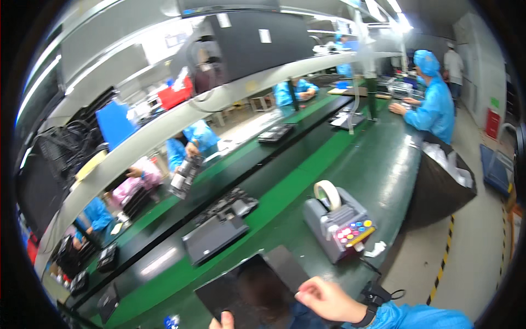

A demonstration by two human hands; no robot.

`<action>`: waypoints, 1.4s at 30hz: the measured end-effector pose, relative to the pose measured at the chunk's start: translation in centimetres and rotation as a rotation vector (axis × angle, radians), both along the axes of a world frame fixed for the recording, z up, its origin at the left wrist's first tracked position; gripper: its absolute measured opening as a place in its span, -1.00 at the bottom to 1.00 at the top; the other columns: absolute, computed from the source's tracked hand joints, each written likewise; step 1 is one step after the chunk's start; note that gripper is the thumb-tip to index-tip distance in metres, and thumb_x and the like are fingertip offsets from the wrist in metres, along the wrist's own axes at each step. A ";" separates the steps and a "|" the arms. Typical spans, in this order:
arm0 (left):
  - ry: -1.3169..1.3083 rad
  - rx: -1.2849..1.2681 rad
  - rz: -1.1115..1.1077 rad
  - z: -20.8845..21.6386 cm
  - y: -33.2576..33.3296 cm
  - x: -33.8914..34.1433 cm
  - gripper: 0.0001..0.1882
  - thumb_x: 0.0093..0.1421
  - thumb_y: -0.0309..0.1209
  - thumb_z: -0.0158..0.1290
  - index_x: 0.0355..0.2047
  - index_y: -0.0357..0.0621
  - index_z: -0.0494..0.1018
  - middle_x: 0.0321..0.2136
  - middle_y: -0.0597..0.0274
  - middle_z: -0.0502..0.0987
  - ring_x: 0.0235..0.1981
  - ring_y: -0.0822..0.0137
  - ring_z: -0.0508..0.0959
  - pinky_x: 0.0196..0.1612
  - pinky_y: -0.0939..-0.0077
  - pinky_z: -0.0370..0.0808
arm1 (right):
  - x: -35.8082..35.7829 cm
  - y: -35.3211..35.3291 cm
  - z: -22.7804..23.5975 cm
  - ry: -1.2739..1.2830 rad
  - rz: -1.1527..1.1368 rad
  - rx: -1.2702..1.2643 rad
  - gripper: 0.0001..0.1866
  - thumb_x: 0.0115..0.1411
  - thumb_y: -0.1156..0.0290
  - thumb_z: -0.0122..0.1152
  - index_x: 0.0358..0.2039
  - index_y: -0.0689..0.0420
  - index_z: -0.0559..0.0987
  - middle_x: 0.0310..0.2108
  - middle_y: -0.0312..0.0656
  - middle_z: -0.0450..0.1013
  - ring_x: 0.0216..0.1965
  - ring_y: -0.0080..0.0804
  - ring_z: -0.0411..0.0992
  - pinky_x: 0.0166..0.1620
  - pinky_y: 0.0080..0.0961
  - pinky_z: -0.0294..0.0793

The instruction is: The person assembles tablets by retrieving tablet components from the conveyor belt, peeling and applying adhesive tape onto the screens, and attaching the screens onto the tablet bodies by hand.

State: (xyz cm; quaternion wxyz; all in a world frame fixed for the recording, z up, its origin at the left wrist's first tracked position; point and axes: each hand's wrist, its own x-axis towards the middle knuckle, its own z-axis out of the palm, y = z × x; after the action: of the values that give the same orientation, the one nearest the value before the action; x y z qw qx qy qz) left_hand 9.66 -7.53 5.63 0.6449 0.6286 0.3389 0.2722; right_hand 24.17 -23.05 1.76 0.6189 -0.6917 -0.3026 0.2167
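Note:
A glossy black screen panel [246, 288] is tilted up in front of me at the bottom of the view, with reflections across its face. My left hand [223, 321] grips its lower left edge; only the thumb and a bit of the hand show. At the panel's right edge, my right hand [331, 300] has its fingertips pinched together, and whatever is between them is too small to make out. Behind the screen panel lies a dark grey flat panel [286, 265]. Beyond my right hand stands a grey tape dispenser [323, 225] with a cream tape roll [327, 195].
On the green bench [378, 175] lie a dark grey laptop part [215, 239] and black frames [235, 202]. Co-workers in blue sit across; one person [435, 107] works at the far right. A dark bin [441, 189] with a white liner stands beside the bench.

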 end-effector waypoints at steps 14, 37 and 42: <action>-0.028 0.035 0.114 -2.4 1.0 -1.3 -0.67 0.25 -0.32 -0.06 -0.14 -0.38 0.42 -0.27 0.18 0.52 -0.29 0.35 0.46 -0.17 0.48 0.37 | 4.1 -4.1 -1.8 0.324 -0.376 0.238 -0.90 0.19 0.42 0.09 -0.37 0.18 0.42 -0.60 -0.39 0.32 -0.63 -0.74 0.21 -0.58 -0.76 0.21; -0.038 0.082 0.075 -1.7 0.6 -1.9 -0.62 0.24 -0.27 -0.02 -0.13 -0.39 0.43 -0.24 0.13 0.53 -0.24 0.33 0.46 -0.14 0.48 0.36 | 1.4 6.1 0.7 -0.872 -0.400 0.116 -0.90 -0.05 0.47 0.33 -0.47 0.14 0.59 -0.49 -0.27 0.50 -0.48 -0.34 0.43 -0.42 -0.50 0.42; -0.032 0.072 0.082 -2.0 0.4 -1.9 -0.63 0.24 -0.28 -0.03 -0.12 -0.40 0.42 -0.24 0.14 0.53 -0.24 0.34 0.46 -0.14 0.48 0.36 | 1.0 6.5 -0.5 -0.713 -0.430 0.221 -0.89 -0.01 0.48 0.29 -0.42 0.17 0.60 -0.48 -0.25 0.53 -0.48 -0.43 0.45 -0.44 -0.55 0.42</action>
State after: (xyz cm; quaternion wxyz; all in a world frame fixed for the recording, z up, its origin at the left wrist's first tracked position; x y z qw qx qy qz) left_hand 7.71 -7.10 3.62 0.6155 0.6326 0.3439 0.3206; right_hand 25.14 -16.55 1.23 0.5771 -0.7003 -0.3678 -0.2033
